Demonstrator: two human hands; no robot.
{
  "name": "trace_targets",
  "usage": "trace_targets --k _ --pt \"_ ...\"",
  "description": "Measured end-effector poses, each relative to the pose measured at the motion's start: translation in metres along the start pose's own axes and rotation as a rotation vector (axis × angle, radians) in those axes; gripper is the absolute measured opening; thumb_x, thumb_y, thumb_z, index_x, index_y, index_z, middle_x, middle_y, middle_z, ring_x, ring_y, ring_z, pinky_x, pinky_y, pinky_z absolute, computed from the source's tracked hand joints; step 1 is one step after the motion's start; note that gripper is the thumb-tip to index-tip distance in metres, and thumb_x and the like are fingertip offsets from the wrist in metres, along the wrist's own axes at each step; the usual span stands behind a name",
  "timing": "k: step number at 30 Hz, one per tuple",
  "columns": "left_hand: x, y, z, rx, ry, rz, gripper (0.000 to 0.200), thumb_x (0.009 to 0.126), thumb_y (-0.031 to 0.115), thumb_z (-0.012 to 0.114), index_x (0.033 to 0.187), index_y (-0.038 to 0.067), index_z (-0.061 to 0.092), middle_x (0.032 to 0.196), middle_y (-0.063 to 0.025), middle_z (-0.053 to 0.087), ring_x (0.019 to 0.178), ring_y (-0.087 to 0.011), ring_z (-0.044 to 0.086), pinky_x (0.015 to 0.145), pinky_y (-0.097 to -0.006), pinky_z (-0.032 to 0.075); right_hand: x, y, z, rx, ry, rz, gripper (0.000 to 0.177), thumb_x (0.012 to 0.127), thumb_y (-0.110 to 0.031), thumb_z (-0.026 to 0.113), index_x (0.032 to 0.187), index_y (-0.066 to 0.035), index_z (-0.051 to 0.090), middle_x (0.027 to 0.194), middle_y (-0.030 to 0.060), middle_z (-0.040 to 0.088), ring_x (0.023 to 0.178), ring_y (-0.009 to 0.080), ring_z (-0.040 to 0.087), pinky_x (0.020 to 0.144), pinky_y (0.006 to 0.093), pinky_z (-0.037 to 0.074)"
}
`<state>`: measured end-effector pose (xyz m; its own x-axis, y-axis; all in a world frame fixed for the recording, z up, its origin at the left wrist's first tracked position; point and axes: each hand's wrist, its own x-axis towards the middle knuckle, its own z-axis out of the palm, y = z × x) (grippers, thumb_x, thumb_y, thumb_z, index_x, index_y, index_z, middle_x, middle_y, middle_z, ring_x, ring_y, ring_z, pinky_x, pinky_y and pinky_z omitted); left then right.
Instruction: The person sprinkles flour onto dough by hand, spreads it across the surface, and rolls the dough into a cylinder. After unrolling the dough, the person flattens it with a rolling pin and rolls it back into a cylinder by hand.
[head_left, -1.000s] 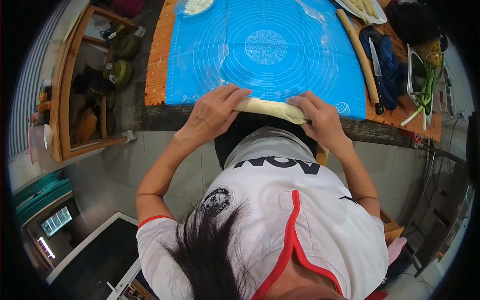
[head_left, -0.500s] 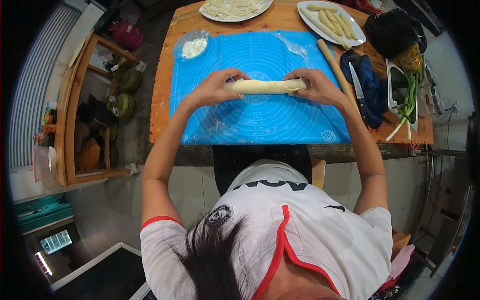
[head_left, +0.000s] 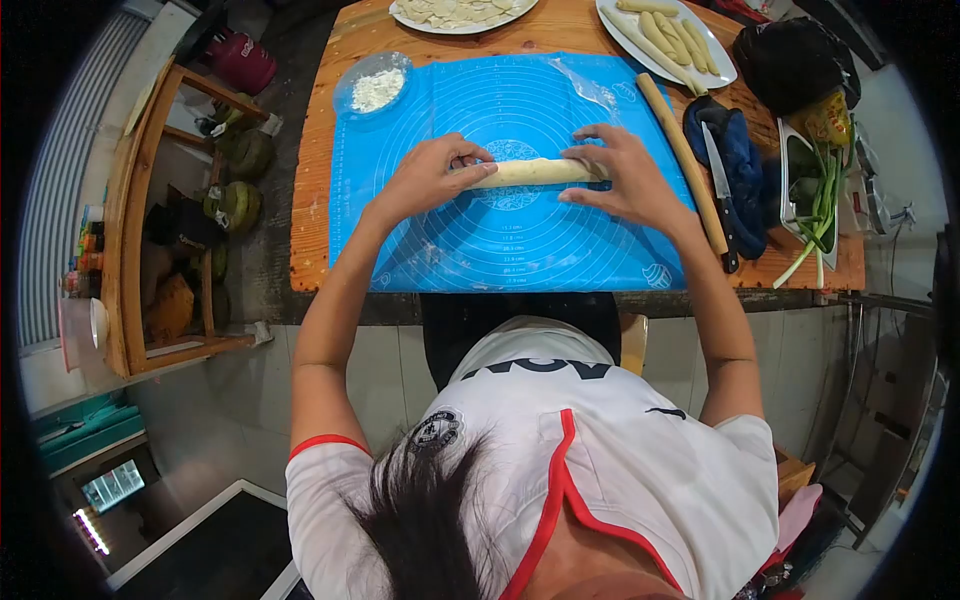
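Observation:
A long pale dough roll point(head_left: 532, 172) lies across the middle of the blue silicone mat point(head_left: 520, 235) on the wooden table point(head_left: 318, 150). My left hand point(head_left: 428, 178) curls over the roll's left end, fingertips on the dough. My right hand point(head_left: 620, 178) rests on its right end with the fingers spread flat. The ends of the roll are hidden under both hands.
A wooden rolling pin point(head_left: 683, 160), a knife point(head_left: 722, 195) on a dark blue cloth point(head_left: 738, 160), a tray of green onions point(head_left: 812, 195), a bowl of flour point(head_left: 375, 88), and two plates of dough pieces point(head_left: 668, 35) ring the mat. A wooden shelf point(head_left: 150, 220) stands left.
The dough roll went from the table's near edge out to the mat's middle. It now lies on the mat, and my right hand has flattened over its end.

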<state>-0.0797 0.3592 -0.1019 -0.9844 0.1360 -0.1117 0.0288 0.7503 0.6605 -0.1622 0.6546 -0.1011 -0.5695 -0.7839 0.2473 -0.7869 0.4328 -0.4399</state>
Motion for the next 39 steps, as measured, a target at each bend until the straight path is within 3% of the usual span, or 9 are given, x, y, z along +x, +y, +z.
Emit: trace_targets --k 5,10,14,16,20,28,32,34,39 --pt "0.002 -0.001 0.000 -0.161 -0.039 0.006 0.037 0.088 0.031 0.074 0.116 0.007 0.075 0.093 -0.0073 0.065 0.085 -0.0160 0.059 0.077 -0.0322 0.049 0.005 -0.008 0.017 0.058 0.030 -0.012 0.040 0.081 -0.032 0.081 0.113 -0.010 0.074 0.119 0.0110 0.065 0.113 0.0313 0.059 0.099 0.0442 0.043" --pt "0.005 -0.004 0.001 -0.320 -0.045 -0.008 0.041 0.083 0.032 0.078 0.115 0.007 0.075 0.088 -0.0037 0.061 0.080 -0.0123 0.055 0.073 -0.0285 0.046 0.013 -0.012 0.026 0.225 0.100 -0.048 0.027 0.080 -0.016 0.080 0.105 -0.009 0.073 0.101 0.0069 0.070 0.096 0.0281 0.064 0.086 0.0412 0.048" --pt "0.007 0.001 -0.006 -0.203 -0.089 -0.011 0.042 0.081 0.031 0.079 0.115 0.006 0.075 0.085 -0.0028 0.062 0.078 -0.0124 0.056 0.071 -0.0283 0.047 0.012 -0.014 0.036 0.335 0.126 0.005 0.018 0.080 -0.009 0.078 0.097 -0.008 0.071 0.092 0.0075 0.070 0.083 0.0272 0.064 0.078 0.0388 0.051" --pt "0.006 0.006 -0.008 -0.178 -0.082 -0.014 0.039 0.079 0.028 0.080 0.111 0.006 0.077 0.081 -0.0027 0.064 0.076 -0.0126 0.058 0.069 -0.0291 0.049 0.011 -0.016 0.039 0.450 0.140 0.057 0.016 0.080 -0.008 0.078 0.094 -0.007 0.071 0.093 0.0081 0.070 0.082 0.0269 0.064 0.078 0.0390 0.051" --pt "0.008 -0.001 -0.002 -0.270 -0.086 0.005 0.033 0.080 0.026 0.080 0.105 0.004 0.075 0.092 -0.0048 0.067 0.083 -0.0138 0.061 0.078 -0.0289 0.050 0.011 -0.019 0.041 0.535 0.173 0.099 0.013 0.079 -0.007 0.077 0.090 -0.007 0.071 0.092 0.0086 0.070 0.083 0.0273 0.064 0.079 0.0387 0.050" --pt "0.004 0.003 -0.002 -0.270 -0.022 0.118 0.024 0.083 0.022 0.078 0.096 0.004 0.071 0.094 -0.0064 0.070 0.093 -0.0161 0.064 0.089 -0.0322 0.051 0.007 -0.028 0.035 0.231 0.322 -0.158 0.016 0.078 -0.007 0.078 0.092 -0.008 0.071 0.090 0.0060 0.071 0.085 0.0265 0.065 0.082 0.0393 0.048" --pt "0.000 0.006 -0.003 -0.346 0.014 0.168 0.020 0.086 0.019 0.075 0.098 0.004 0.068 0.091 -0.0051 0.068 0.090 -0.0130 0.065 0.085 -0.0291 0.052 0.006 -0.023 0.038 0.236 0.327 -0.111 0.015 0.080 -0.006 0.077 0.094 -0.007 0.071 0.091 0.0076 0.072 0.083 0.0255 0.067 0.079 0.0391 0.051" --pt "0.003 0.009 -0.002 -0.433 0.012 0.154 0.020 0.088 0.018 0.073 0.099 0.004 0.066 0.090 -0.0043 0.067 0.087 -0.0110 0.065 0.080 -0.0272 0.053 0.010 -0.028 0.040 0.389 0.364 -0.018 0.014 0.083 -0.006 0.075 0.097 -0.006 0.071 0.091 0.0090 0.072 0.081 0.0244 0.069 0.075 0.0372 0.054" --pt "0.020 0.013 -0.009 -0.343 0.024 0.097 0.020 0.090 0.017 0.071 0.101 0.002 0.064 0.093 -0.0038 0.066 0.079 -0.0086 0.064 0.070 -0.0261 0.053 0.024 -0.015 0.050 0.540 0.350 0.079 0.013 0.089 -0.007 0.071 0.102 -0.003 0.070 0.091 0.0115 0.072 0.081 0.0225 0.072 0.069 0.0343 0.057"
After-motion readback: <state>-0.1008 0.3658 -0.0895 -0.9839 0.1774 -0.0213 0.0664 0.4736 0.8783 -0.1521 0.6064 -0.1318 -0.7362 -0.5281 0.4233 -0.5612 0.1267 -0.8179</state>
